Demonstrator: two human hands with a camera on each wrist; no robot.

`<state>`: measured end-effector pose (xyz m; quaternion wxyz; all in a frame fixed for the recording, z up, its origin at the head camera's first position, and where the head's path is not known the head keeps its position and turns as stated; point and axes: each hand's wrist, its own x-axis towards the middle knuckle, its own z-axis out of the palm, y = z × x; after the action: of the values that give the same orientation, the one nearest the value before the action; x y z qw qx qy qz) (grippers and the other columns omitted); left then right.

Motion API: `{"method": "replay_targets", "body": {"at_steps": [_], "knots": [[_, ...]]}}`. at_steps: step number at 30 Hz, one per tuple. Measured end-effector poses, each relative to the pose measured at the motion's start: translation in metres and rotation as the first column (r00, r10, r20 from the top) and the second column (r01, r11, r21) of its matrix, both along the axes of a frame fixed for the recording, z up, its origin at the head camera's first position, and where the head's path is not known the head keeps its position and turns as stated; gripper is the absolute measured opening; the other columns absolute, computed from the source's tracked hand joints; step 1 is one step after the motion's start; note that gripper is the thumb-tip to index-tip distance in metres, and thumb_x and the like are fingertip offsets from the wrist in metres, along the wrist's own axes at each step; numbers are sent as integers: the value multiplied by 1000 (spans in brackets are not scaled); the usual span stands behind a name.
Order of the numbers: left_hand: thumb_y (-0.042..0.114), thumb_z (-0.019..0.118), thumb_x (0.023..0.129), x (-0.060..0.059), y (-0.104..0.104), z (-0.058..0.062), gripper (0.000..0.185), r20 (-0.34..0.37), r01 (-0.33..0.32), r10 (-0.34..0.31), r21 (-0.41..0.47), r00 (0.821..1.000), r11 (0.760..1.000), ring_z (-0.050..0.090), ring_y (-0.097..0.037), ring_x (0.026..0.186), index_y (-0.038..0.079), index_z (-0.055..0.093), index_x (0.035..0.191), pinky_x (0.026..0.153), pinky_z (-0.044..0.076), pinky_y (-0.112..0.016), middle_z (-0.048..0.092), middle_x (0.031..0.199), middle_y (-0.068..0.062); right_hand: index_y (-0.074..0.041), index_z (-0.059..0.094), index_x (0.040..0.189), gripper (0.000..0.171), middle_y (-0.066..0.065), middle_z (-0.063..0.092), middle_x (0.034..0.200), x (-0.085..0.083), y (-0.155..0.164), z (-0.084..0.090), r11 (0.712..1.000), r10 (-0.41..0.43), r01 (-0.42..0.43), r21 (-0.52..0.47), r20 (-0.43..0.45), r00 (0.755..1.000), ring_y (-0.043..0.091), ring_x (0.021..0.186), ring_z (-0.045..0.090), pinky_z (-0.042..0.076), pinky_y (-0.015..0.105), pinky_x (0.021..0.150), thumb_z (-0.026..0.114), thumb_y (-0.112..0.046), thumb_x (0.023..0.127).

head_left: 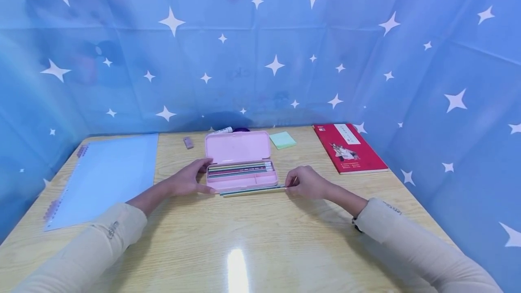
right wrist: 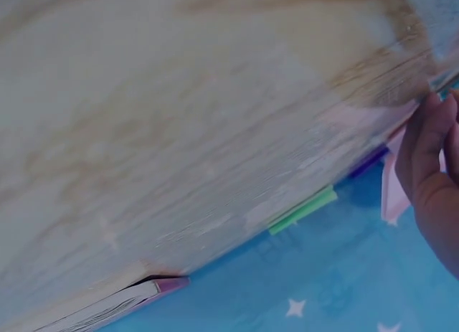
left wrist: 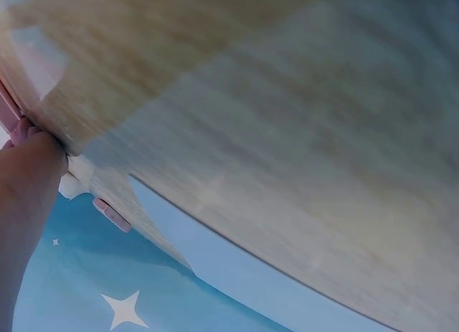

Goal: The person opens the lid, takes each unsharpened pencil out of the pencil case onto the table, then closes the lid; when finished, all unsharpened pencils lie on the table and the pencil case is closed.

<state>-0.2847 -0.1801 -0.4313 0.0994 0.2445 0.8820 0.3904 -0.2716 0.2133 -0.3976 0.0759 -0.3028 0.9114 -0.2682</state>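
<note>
Your right hand point(head_left: 308, 183) is pinching the right end of a couple of thin pencils point(head_left: 252, 190), one greenish and one pale wood, lying flat on the light wooden table point(head_left: 260, 243) just in front of the open pink plastic pencil case point(head_left: 241, 166). Your left hand point(head_left: 188, 179) wraps round the case's left end, thumb on the near edge. More pencils sit inside the tray. Far right there's a red book point(head_left: 349, 153), with a green sticky-note pad point(head_left: 282, 140) behind the case, and a blue spiral notebook point(head_left: 103, 176) off left.
</note>
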Motion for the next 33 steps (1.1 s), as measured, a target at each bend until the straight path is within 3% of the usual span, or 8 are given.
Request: {"method": "replay_targets", "body": {"at_steps": [22,33], "knots": [[37,83,80,-2,-1,-1,105,-2,10,-10,2,1000,1000,42,-37,132,-5,21,154,112,32,-52,39,148,-23,-6,73,81,7,-4,68,78,-6,-1,-2,1000,24,-25,-3,-35,999,7,72,58,52,23,68,78,-1,82],[37,83,80,-3,0,-2,105,-5,10,-10,1,1000,1000,42,-38,132,-5,21,154,113,32,-52,39,148,-23,-8,72,80,8,-5,67,77,-3,-4,-1,1000,-8,8,-3,-18,1000,7,70,58,51,23,66,78,-4,84]]}}
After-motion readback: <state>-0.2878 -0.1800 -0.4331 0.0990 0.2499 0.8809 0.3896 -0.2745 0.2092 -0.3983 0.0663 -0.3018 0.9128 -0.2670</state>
